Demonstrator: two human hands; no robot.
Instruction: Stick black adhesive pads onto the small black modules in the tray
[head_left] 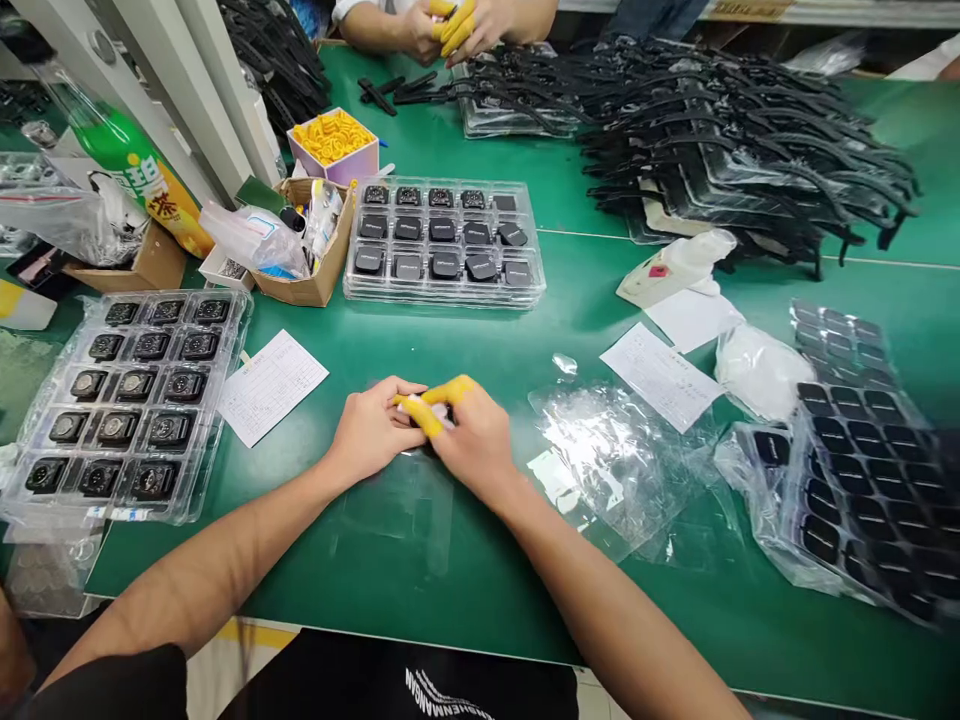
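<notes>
My left hand (377, 428) and my right hand (474, 432) meet over the middle of the green table, fingers closed round a small dark object (450, 413) that they mostly hide. Yellow finger cots cover the thumb and forefinger of my right hand. Between those fingers shows a bit of white cloth (412, 402), pressed against the dark object. To the left of my hands lies a clear tray (201, 425) of watch cases. Beyond them stands a stack of clear trays (442, 296) holding square black pieces.
Written paper slips (276, 388) lie on both sides. Crumpled clear film (622, 460) and a tray of black covers (862, 480) are at right. A white bottle (679, 268), piled black straps (735, 140), a box of yellow finger cots (334, 140) and a co-worker's hands (457, 30) are farther back.
</notes>
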